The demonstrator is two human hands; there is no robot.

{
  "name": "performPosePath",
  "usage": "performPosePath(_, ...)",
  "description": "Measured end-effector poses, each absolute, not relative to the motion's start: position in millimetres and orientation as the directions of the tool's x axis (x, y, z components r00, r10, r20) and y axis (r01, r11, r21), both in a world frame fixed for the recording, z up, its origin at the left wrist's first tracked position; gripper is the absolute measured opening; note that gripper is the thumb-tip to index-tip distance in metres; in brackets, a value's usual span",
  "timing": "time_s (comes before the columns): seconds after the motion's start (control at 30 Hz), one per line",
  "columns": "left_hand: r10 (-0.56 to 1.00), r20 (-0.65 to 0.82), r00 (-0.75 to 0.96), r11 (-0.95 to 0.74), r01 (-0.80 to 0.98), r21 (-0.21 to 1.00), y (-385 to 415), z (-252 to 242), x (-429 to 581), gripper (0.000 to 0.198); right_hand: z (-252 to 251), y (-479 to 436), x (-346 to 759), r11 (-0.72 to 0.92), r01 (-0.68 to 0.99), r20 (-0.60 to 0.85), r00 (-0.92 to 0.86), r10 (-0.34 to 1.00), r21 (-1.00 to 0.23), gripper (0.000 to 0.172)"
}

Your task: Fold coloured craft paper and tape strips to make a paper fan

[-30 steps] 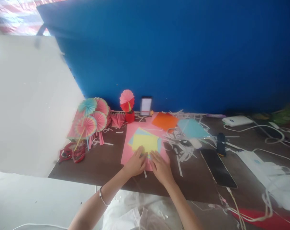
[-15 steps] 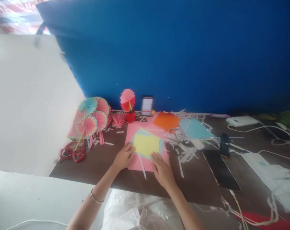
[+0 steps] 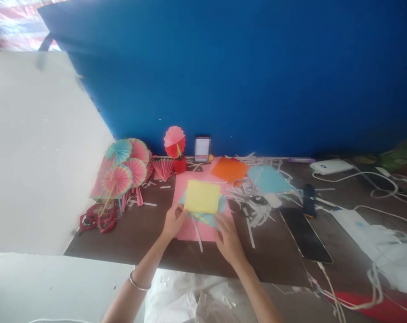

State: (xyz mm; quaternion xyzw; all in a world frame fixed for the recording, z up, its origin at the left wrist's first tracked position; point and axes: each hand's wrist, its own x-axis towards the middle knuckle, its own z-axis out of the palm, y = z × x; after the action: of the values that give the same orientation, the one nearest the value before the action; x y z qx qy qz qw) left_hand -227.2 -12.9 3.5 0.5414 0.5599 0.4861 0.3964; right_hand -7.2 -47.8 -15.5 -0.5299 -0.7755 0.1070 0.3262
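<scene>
A sheet of yellow paper (image 3: pixel 202 197) lies over pale blue paper (image 3: pixel 210 220) and a yellow strip. All of it rests on a larger pink sheet (image 3: pixel 186 229). My left hand (image 3: pixel 174 220), with a bracelet at its wrist, pinches the lower left corner of the yellow sheet. On the other side, my right hand (image 3: pixel 227 235) has its fingers stretched out, the tips touching the blue paper just below the yellow sheet's right corner.
Folded paper fans (image 3: pixel 123 170) and red scissors (image 3: pixel 98 216) are on the left. Behind stand a pink and red paper fan (image 3: pixel 175 141) and a small screen (image 3: pixel 202 149). Orange paper (image 3: pixel 229 169), white paper strips (image 3: pixel 259 211), a phone (image 3: pixel 306 234) and cables lie to the right.
The yellow sheet has turned and shifted up and off the paper under it, uncovering a yellow edge and more blue. My left fingers have closed on its corner. The view has shifted slightly.
</scene>
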Motion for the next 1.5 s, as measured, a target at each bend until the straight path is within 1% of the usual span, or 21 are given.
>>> performPosePath(0.07,0.992,-0.022,-0.12,0.014,-0.069,0.998,-12,6,-223,0.027,-12,-45,-7,0.338,0.67,0.424,-0.038,0.905,-0.661,0.039)
performPosePath(0.1,0.989,-0.054,-0.138,0.028,-0.184,0.983,-12,7,-221,0.03,-10,-43,-7,0.279,0.6,0.394,0.066,0.917,-0.75,0.041)
performPosePath(0.13,0.986,-0.073,-0.151,0.03,-0.269,0.963,-11,7,-220,0.033,-7,-39,-8,0.211,0.504,0.326,0.152,0.933,-0.838,0.045)
performPosePath(0.17,0.984,-0.087,-0.158,0.031,-0.329,0.944,-10,7,-219,0.034,-5,-34,-9,0.14,0.384,0.23,0.2,0.952,-0.913,0.05)
performPosePath(0.2,0.983,-0.098,-0.156,0.035,-0.366,0.93,-10,7,-218,0.035,-3,-29,-11,0.067,0.25,0.12,0.203,0.972,-0.966,0.055)
performPosePath(0.27,0.984,-0.12,-0.135,0.057,-0.401,0.914,-9,6,-218,0.035,1,-15,-15,-0.069,-0.002,-0.069,0.106,0.992,-0.998,0.063)
performPosePath(0.3,0.984,-0.13,-0.122,0.07,-0.408,0.91,-9,5,-218,0.035,2,-8,-17,-0.121,-0.099,-0.125,0.042,0.991,-0.988,0.062)
performPosePath(0.33,0.985,-0.137,-0.108,0.082,-0.407,0.91,-9,4,-218,0.035,2,-2,-19,-0.159,-0.168,-0.164,0.016,0.986,-0.973,0.058)
performPosePath(0.37,0.985,-0.143,-0.098,0.093,-0.399,0.912,-9,3,-219,0.036,1,4,-21,-0.184,-0.206,-0.19,0.009,0.982,-0.961,0.052)
performPosePath(0.47,0.98,-0.181,-0.083,0.134,-0.395,0.909,-7,1,-221,0.041,-2,12,-25,-0.211,-0.237,-0.235,0.078,0.969,-0.948,0.039)
performPosePath(0.6,0.971,-0.228,-0.075,0.163,-0.494,0.854,-4,2,-223,0.042,-5,10,-25,-0.232,-0.231,-0.264,0.118,0.957,-0.945,0.038)
performPosePath(0.73,0.973,-0.221,-0.072,0.15,-0.532,0.833,-3,3,-225,0.04,-1,4,-26,-0.227,-0.172,-0.247,0.106,0.963,-0.959,0.039)
performPosePath(0.8,0.975,-0.21,-0.073,0.145,-0.507,0.85,-4,2,-225,0.041,0,2,-26,-0.215,-0.138,-0.228,0.086,0.97,-0.967,0.04)
performPosePath(0.87,0.978,-0.183,-0.1,0.122,-0.434,0.892,-5,-1,-225,0.045,-2,1,-26,-0.204,-0.117,-0.213,0.067,0.975,-0.972,0.04)
performPosePath(0.97,0.979,-0.143,-0.143,0.09,-0.326,0.941,-7,-5,-224,0.052,-7,1,-25,-0.178,-0.142,-0.189,0.062,0.98,-0.974,0.042)
performPosePath(1.03,0.977,-0.144,-0.158,0.088,-0.317,0.944,-7,-6,-223,0.05,-11,2,-25,-0.168,-0.16,-0.179,0.056,0.982,-0.973,0.042)
performPosePath(1.17,0.97,-0.175,-0.169,0.101,-0.375,0.921,-6,-6,-221,0.048,-14,2,-26,-0.152,-0.17,-0.164,0.058,0.985,-0.974,0.04)
performPosePath(1.3,0.966,-0.215,-0.144,0.12,-0.486,0.865,-4,-7,-222,0.044,-13,2,-27,-0.137,-0.179,-0.149,0.053,0.987,-0.974,0.039)
performPosePath(1.4,0.969,-0.215,-0.12,0.117,-0.542,0.832,-3,-5,-224,0.041,-14,2,-25,-0.141,-0.184,-0.158,0.085,0.984,-0.973,0.041)
performPosePath(1.5,0.972,-0.216,-0.087,0.129,-0.573,0.81,-4,-1,-226,0.042,-15,3,-23,-0.153,-0.19,-0.177,0.119,0.977,-0.97,0.043)
